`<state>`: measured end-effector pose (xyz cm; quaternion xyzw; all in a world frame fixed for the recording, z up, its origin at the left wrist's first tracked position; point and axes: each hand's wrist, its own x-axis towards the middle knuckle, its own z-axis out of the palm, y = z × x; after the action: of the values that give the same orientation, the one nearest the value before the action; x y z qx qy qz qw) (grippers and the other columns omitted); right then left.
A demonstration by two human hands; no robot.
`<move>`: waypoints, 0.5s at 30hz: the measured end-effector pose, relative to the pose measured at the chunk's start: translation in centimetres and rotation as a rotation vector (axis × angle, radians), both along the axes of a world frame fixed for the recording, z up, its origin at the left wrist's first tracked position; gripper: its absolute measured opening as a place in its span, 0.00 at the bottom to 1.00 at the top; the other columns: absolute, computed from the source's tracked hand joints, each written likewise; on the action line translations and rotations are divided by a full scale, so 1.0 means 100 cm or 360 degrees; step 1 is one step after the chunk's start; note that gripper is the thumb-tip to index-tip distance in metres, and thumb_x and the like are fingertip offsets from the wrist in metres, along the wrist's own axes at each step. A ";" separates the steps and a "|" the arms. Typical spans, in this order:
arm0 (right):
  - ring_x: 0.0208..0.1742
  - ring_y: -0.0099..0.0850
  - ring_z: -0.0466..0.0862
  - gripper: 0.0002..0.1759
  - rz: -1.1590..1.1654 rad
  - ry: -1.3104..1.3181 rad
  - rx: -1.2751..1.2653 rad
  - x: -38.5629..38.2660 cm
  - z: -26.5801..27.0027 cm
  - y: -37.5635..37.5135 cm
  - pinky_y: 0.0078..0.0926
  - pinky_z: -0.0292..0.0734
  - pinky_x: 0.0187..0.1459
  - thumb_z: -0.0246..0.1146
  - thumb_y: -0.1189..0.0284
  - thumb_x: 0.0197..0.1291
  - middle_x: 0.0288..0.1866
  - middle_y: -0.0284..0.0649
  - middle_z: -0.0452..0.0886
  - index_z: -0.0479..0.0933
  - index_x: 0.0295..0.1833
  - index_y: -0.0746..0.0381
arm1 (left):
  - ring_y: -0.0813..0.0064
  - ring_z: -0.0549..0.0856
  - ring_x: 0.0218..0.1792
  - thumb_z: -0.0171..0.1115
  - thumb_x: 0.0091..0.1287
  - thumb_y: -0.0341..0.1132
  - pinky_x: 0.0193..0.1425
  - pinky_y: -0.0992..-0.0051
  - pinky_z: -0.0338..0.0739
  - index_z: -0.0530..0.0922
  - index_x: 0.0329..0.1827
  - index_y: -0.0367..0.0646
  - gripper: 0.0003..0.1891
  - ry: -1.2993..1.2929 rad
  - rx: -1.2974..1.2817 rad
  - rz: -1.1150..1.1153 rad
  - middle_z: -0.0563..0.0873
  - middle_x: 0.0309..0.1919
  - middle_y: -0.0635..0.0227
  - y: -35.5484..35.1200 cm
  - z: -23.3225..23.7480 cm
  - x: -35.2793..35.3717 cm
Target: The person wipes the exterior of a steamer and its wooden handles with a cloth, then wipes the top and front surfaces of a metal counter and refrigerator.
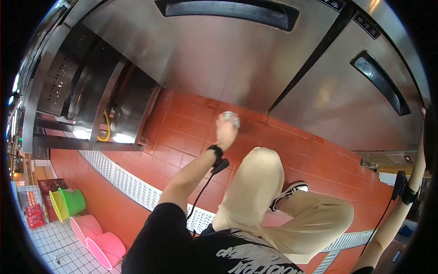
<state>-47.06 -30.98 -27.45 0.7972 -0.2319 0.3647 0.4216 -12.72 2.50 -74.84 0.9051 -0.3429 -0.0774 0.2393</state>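
My left hand (225,130) reaches down low over the red tiled floor, in front of the steel fridge doors. Its fingers are closed around a small whitish-grey rounded item (232,119), perhaps a wad of cloth or a scrubber; its kind does not show clearly. At the far right edge of the view, my right arm stretches up along the side of the steel cabinet. My right hand (423,119) is at that cabinet's edge, with its fingers mostly hidden. Both wrists wear black straps with cabled devices.
Two steel doors (219,59) with black handles (228,10) rise ahead. A steel rack (86,145) with a yellow hose (108,125) stands left. Green (73,202) and pink buckets (107,250) sit at lower left. A perforated drain cover (137,185) crosses the floor (182,128).
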 end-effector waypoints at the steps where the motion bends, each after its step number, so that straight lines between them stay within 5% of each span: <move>1: 0.59 0.59 0.71 0.49 -0.0008 0.0009 0.0003 0.003 0.000 0.002 0.57 0.69 0.57 0.71 0.46 0.49 0.58 0.61 0.70 0.64 0.66 0.71 | 0.46 0.71 0.58 0.63 0.56 0.27 0.62 0.55 0.71 0.74 0.64 0.56 0.29 0.0125 -0.0006 0.0150 0.68 0.58 0.49 0.015 0.011 0.002; 3: 0.56 0.58 0.72 0.49 0.0051 0.0018 -0.0111 0.011 -0.002 0.010 0.56 0.70 0.55 0.71 0.45 0.49 0.55 0.60 0.71 0.64 0.65 0.72 | 0.41 0.69 0.60 0.63 0.56 0.27 0.64 0.52 0.70 0.67 0.71 0.54 0.35 0.0238 -0.0495 0.0029 0.66 0.58 0.46 0.033 0.025 0.026; 6: 0.53 0.57 0.72 0.50 -0.0040 -0.0003 -0.0154 0.003 -0.004 -0.006 0.55 0.70 0.54 0.69 0.43 0.50 0.54 0.59 0.71 0.64 0.64 0.73 | 0.47 0.67 0.65 0.65 0.56 0.29 0.70 0.55 0.62 0.44 0.78 0.40 0.49 -0.0204 -0.1072 0.0041 0.64 0.63 0.44 0.011 0.155 0.041; 8: 0.51 0.56 0.73 0.51 0.0028 0.0005 -0.0173 0.002 -0.006 -0.012 0.53 0.71 0.52 0.67 0.40 0.51 0.52 0.59 0.72 0.64 0.64 0.73 | 0.49 0.65 0.66 0.71 0.55 0.31 0.71 0.56 0.60 0.48 0.77 0.37 0.50 -0.0506 -0.1554 -0.0052 0.64 0.64 0.46 -0.010 0.213 0.053; 9: 0.51 0.55 0.73 0.51 0.0015 -0.0033 -0.0112 0.002 -0.006 -0.011 0.53 0.71 0.52 0.66 0.39 0.51 0.52 0.58 0.72 0.64 0.64 0.73 | 0.60 0.63 0.70 0.73 0.58 0.33 0.75 0.63 0.55 0.49 0.74 0.31 0.47 -0.0700 -0.1587 -0.0156 0.61 0.69 0.51 -0.016 0.243 0.054; 10: 0.51 0.55 0.74 0.51 0.0000 -0.0076 -0.0055 0.003 -0.006 -0.011 0.53 0.71 0.51 0.64 0.38 0.52 0.52 0.58 0.72 0.64 0.64 0.72 | 0.58 0.65 0.67 0.73 0.55 0.30 0.72 0.62 0.58 0.58 0.73 0.38 0.43 -0.0940 -0.1699 -0.0222 0.64 0.65 0.53 -0.027 0.265 0.055; 12: 0.50 0.55 0.74 0.51 0.0037 -0.0027 -0.0091 0.003 -0.005 -0.010 0.53 0.71 0.50 0.63 0.38 0.52 0.52 0.58 0.73 0.64 0.65 0.72 | 0.56 0.68 0.65 0.69 0.50 0.26 0.70 0.61 0.59 0.59 0.70 0.38 0.42 -0.1186 -0.1843 -0.0399 0.65 0.63 0.53 -0.050 0.279 0.057; 14: 0.49 0.55 0.75 0.51 0.0065 0.0012 -0.0136 -0.001 -0.002 -0.021 0.53 0.72 0.50 0.62 0.37 0.53 0.52 0.58 0.73 0.64 0.65 0.72 | 0.44 0.66 0.65 0.67 0.48 0.29 0.68 0.52 0.62 0.73 0.65 0.47 0.34 -0.1070 -0.1631 -0.0285 0.61 0.65 0.48 -0.072 0.271 0.034; 15: 0.49 0.55 0.75 0.51 -0.0549 -0.0090 0.0010 -0.009 -0.002 -0.043 0.53 0.72 0.49 0.61 0.36 0.53 0.53 0.58 0.73 0.64 0.65 0.72 | 0.55 0.67 0.64 0.72 0.49 0.26 0.68 0.59 0.61 0.69 0.69 0.50 0.39 -0.1275 -0.1555 -0.0299 0.66 0.63 0.53 -0.081 0.256 0.022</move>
<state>-47.92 -35.31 -27.68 0.7363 -0.3782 0.3085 0.4686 -10.50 -5.57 -49.24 0.6164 -0.4795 0.4116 0.4698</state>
